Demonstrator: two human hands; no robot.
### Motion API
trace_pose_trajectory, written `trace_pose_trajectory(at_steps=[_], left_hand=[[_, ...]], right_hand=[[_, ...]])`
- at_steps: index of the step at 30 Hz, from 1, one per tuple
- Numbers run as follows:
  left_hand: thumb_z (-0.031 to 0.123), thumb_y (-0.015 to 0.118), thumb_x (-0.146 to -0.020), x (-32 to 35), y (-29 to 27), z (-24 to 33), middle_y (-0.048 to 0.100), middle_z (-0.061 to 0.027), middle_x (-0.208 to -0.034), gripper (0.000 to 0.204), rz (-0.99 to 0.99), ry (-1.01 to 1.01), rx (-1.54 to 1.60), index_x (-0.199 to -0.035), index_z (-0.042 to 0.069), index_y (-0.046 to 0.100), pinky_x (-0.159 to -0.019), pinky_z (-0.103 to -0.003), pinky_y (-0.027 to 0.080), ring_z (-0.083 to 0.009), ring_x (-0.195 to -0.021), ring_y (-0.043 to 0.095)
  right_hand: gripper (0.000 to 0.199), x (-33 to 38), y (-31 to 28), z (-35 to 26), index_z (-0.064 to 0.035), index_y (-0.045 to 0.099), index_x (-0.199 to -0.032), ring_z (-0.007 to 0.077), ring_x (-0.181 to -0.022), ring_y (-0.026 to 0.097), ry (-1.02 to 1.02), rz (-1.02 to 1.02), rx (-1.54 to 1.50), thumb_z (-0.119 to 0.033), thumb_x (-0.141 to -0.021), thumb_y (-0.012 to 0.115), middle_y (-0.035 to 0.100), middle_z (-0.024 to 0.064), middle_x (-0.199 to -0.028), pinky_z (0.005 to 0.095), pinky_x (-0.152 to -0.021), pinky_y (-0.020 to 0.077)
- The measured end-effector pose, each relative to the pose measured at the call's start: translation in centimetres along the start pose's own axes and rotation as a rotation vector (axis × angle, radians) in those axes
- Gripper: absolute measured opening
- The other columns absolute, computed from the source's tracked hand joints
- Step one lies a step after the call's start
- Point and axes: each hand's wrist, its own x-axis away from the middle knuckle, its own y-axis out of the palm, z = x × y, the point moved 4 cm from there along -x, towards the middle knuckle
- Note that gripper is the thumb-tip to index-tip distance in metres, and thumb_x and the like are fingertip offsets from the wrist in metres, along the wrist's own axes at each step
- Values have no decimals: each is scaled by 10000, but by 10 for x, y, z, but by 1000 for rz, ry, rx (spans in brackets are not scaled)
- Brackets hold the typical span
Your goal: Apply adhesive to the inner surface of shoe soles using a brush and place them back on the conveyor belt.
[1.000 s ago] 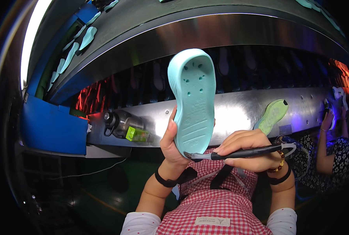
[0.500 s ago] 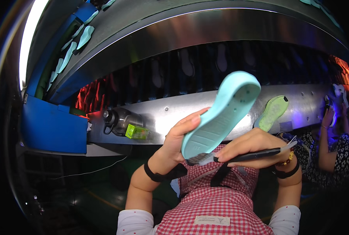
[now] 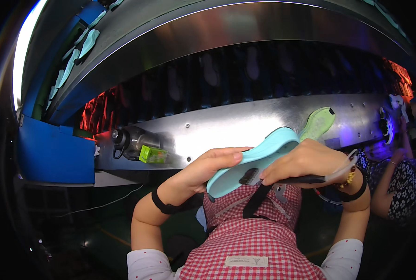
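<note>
one wide fisheye view looks down and forward from the wearer's head, close above the bare left hand (image 3: 210, 165) and bare right hand (image 3: 308, 161), taking in the red-and-white checked cloth apron (image 3: 245, 235) below and the long silver metal counter (image 3: 212, 128) beyond.

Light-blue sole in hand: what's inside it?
Dark brush bristles show inside the light-blue sole; whether they touch it is unclear. The right hand covers part of the far end's interior, unseen here.
</note>
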Motion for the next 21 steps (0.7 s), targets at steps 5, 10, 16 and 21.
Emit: trace_pose_trajectory(at_steps=[5,10,16,21], left_hand=[[198,492,-854,0,-15,-4,502,-183,-1142,470,101,19,-73,-1233,-54,374,-853,-290,450,-208,-993,544],[255,456,-868,-16,-10,-13,480,-192,-1153,508,-15,125,149,-1259,-44,328,-811,-320,483,-235,-971,555],[244,432,-856,-22,-25,-29,513,-224,-1081,429,42,100,490,-1167,-50,401,-784,-444,495,-308,-920,575],[262,416,-863,-31,-26,-31,519,-211,-1078,438,101,144,527,-1170,-49,393,-772,-489,487,-320,-924,570]], right_hand=[[218,6,-4,5,-50,616,-930,242,-809,611,128,-82,33,-91,-718,591,631,98,-896,302,-692,486],[237,5,14,25,-44,629,-958,173,-714,628,67,316,-356,-107,-729,639,646,106,-832,250,-648,486],[176,29,8,75,0,632,-927,44,-515,525,422,732,-604,-33,-758,594,622,43,-720,160,-441,429],[179,18,35,80,20,605,-922,168,-662,618,199,1062,73,-9,-745,596,629,129,-857,227,-567,487]])
